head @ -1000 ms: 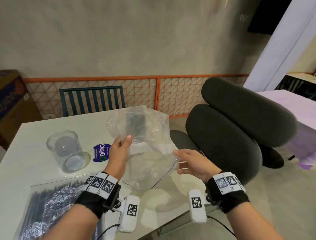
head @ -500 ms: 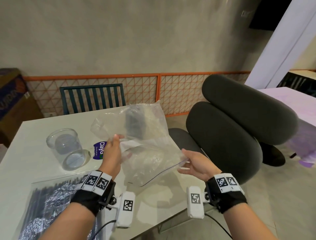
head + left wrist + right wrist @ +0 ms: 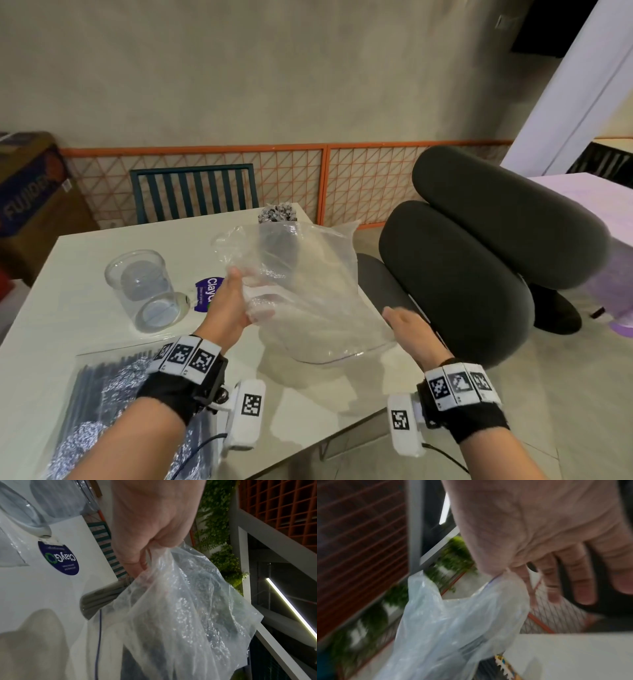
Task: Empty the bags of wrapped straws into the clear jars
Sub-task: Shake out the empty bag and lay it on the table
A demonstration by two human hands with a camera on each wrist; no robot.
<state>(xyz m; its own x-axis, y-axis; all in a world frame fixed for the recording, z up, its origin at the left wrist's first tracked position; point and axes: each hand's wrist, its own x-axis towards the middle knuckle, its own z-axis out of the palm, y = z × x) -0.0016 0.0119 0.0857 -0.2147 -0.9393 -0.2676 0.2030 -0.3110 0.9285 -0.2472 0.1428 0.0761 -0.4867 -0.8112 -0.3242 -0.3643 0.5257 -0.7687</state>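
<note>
A crumpled, empty clear zip bag (image 3: 308,291) hangs above the white table (image 3: 85,325), stretched between both hands. My left hand (image 3: 243,291) grips its bunched left side; the left wrist view shows the left hand (image 3: 149,551) with curled fingers clamping the bag (image 3: 180,615). My right hand (image 3: 394,322) pinches the bag's right edge near the zip, and the right wrist view shows the right hand (image 3: 506,573) holding it between thumb and forefinger. Behind the bag stands a jar packed with dark wrapped straws (image 3: 277,214). An empty clear jar (image 3: 137,281) stands to the left. A full bag of straws (image 3: 102,411) lies at the near left.
A purple round sticker (image 3: 205,298) lies beside the empty jar. A black padded chair (image 3: 479,274) stands close to the table's right edge, and a green slatted chair (image 3: 191,192) behind it. A cardboard box (image 3: 27,185) sits at far left, against the orange fence.
The empty bag has come down and swung right, off the straw-filled jar, whose top now shows above it. My right hand moved lower and further right, still holding the edge.
</note>
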